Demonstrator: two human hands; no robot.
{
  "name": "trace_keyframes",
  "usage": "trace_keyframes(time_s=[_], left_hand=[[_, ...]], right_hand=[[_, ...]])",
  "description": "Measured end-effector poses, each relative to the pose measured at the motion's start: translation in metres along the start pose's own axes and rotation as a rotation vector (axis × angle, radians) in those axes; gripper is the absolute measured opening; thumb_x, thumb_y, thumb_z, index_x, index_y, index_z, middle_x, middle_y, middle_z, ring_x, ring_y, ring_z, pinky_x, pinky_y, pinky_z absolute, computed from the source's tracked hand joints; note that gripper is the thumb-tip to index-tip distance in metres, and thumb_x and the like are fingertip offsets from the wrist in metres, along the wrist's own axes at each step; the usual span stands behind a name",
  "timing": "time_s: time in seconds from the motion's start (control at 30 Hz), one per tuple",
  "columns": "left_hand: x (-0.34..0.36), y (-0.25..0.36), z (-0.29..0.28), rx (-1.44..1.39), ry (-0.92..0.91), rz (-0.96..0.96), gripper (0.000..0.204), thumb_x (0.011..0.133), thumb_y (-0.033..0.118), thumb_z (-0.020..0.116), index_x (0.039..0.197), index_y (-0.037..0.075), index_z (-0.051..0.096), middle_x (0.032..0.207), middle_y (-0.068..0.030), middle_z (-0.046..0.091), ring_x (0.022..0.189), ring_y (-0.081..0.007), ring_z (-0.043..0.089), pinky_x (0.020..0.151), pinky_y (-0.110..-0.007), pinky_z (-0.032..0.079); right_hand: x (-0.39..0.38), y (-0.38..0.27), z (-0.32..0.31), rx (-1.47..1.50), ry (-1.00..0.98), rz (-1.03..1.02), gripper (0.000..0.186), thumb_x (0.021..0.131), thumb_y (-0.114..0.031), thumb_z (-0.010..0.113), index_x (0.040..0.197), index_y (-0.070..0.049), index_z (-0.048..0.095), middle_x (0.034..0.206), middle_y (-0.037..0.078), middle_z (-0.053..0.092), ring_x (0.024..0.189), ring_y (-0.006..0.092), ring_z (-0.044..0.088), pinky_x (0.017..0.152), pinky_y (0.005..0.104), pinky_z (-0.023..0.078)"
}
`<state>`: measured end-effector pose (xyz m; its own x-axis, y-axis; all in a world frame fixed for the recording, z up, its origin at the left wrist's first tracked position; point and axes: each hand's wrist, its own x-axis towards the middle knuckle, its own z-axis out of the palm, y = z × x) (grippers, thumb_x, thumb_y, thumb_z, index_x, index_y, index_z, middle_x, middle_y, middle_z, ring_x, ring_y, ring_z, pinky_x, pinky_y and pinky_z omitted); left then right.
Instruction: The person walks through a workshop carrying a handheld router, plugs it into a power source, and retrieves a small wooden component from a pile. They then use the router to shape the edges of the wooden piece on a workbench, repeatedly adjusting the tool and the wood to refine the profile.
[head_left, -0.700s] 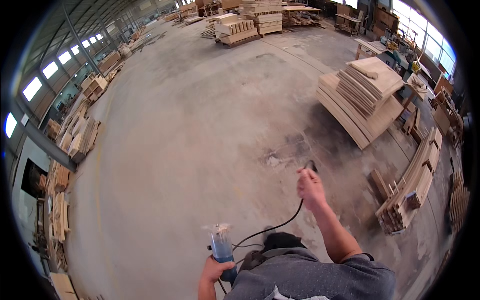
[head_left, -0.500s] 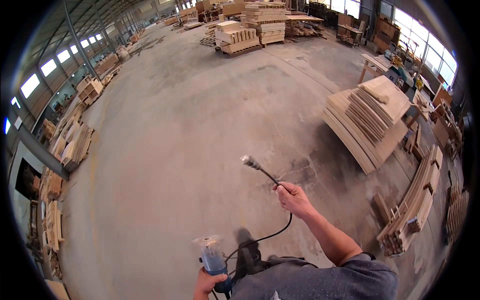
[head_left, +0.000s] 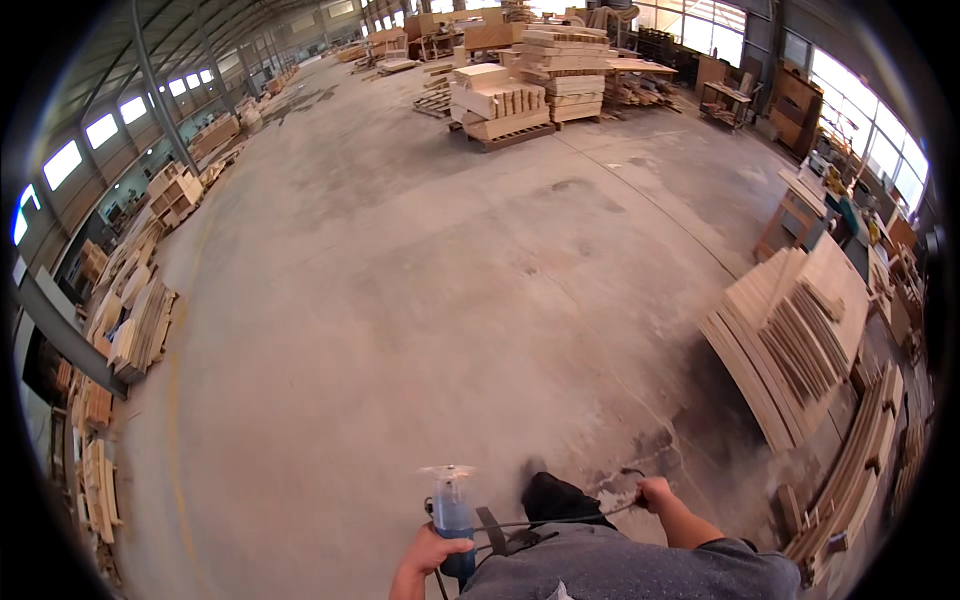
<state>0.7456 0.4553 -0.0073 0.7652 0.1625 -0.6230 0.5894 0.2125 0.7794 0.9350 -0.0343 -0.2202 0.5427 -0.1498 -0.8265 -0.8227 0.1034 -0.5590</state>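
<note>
Head view | left hand (head_left: 430,550) grips upright blue, clear-plastic-topped cylindrical power tool (head_left: 455,518) | tool's right: right hand (head_left: 655,492) clenches thin dark cord (head_left: 560,521), likely limiting slack

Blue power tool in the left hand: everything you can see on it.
The power tool is roughly cylindrical: blue body below, clear, plastic-looking sleeve above, and a wide, thin, see-through plate at the top. A small dark knob juts from its left side. It is held nearly upright, plate end up, low in the view, just left of centre. The left hand wraps the body, thumb across it. Whether it is running, I can't tell.
</note>
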Motion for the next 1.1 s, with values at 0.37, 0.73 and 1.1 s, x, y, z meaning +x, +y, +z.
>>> trace_keyframes(time_s=[0.37,0.73,1.1], left_hand=[[0.308,0.247,-0.116,0.190,0.047,-0.044,0.061,0.064,0.026,0.089,0.112,-0.004,0.068,0.105,-0.0118,0.072,0.098,-0.0189,0.067,0.088,-0.034,0.053],[0.607,0.466,-0.263,0.065,0.079,-0.025,0.053,0.067,0.021,0.087,0.111,-0.002,0.068,0.101,-0.0103,0.072,0.094,-0.0185,0.067,0.088,-0.034,0.053],[0.897,0.711,-0.422,0.119,0.037,0.011,0.043,0.068,0.027,0.083,0.100,0.002,0.070,0.094,-0.0091,0.072,0.087,-0.0176,0.067,0.083,-0.033,0.052]], right_hand=[[0.221,-0.352,0.376,-0.210,-0.105,-0.154,0.014,0.087,-0.010,0.059,0.076,-0.003,0.062,0.060,0.009,0.055,0.049,0.0216,0.054,0.043,0.0390,0.042],[0.317,-0.665,0.765,-0.377,-0.383,-0.437,0.020,0.102,-0.021,0.051,0.100,-0.003,0.059,0.059,0.003,0.050,0.045,0.0160,0.050,0.043,0.0334,0.045],[0.515,-0.733,0.872,-0.156,-0.075,0.182,0.024,0.095,-0.012,0.054,0.071,-0.009,0.051,0.057,0.007,0.050,0.047,0.0222,0.051,0.043,0.0381,0.045]])
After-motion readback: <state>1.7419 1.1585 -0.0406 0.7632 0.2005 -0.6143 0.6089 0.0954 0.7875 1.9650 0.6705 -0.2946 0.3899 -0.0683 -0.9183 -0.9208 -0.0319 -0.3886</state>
